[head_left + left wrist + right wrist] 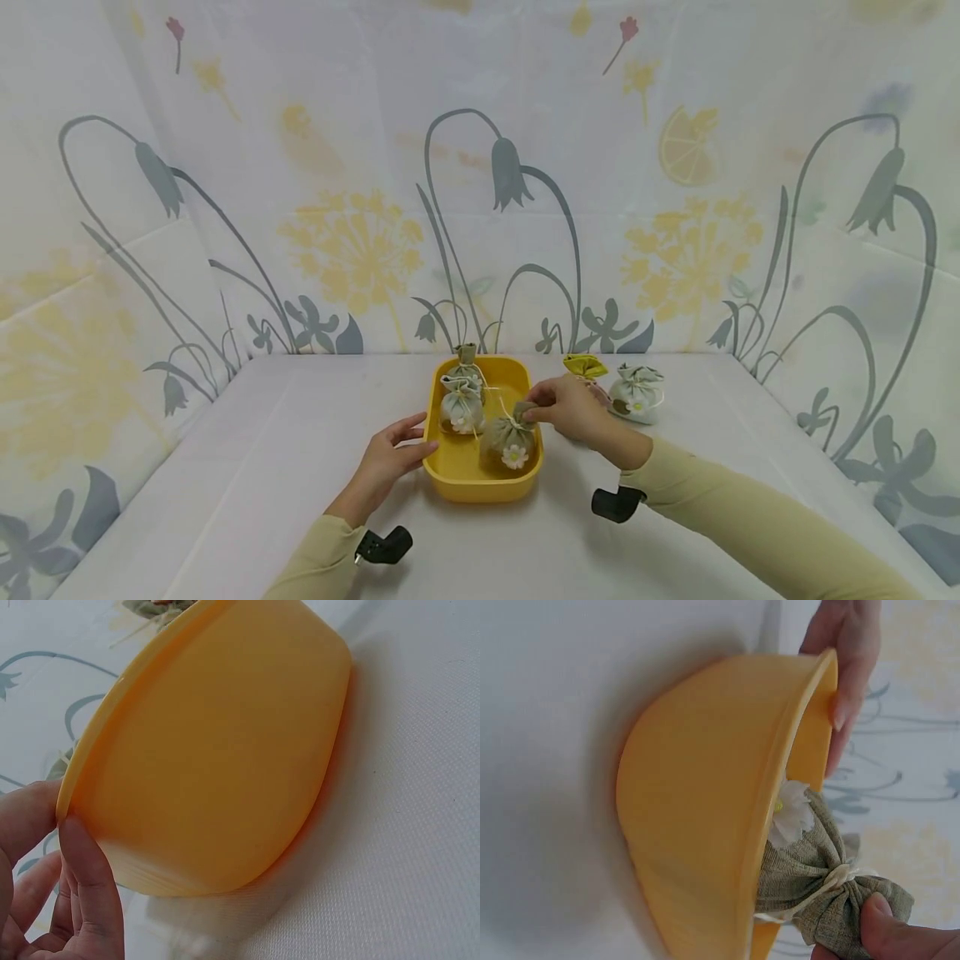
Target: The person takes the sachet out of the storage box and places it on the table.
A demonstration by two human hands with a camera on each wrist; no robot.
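Note:
A yellow tray (pixel 465 482) stands mid-table and holds three small cloth sachets. My left hand (pixel 392 454) grips its left rim, the thumb (pixel 88 889) against the outer wall (pixel 217 750) and a finger (pixel 846 682) over the edge. My right hand (pixel 564 408) pinches the tied neck of the front grey sachet (pixel 512 442), which bears a white daisy and rests inside the tray near its right wall. In the right wrist view my thumb (pixel 889 930) presses that sachet's (pixel 817 877) gathered top above the tray rim (pixel 697 802). The other two sachets (pixel 461 408) lie further back.
Two more sachets lie on the white cloth right of the tray: a yellow-topped one (pixel 586 367) and a white one (pixel 636 393). A flowered cloth backdrop (pixel 480 208) closes in the table at the back and on both sides.

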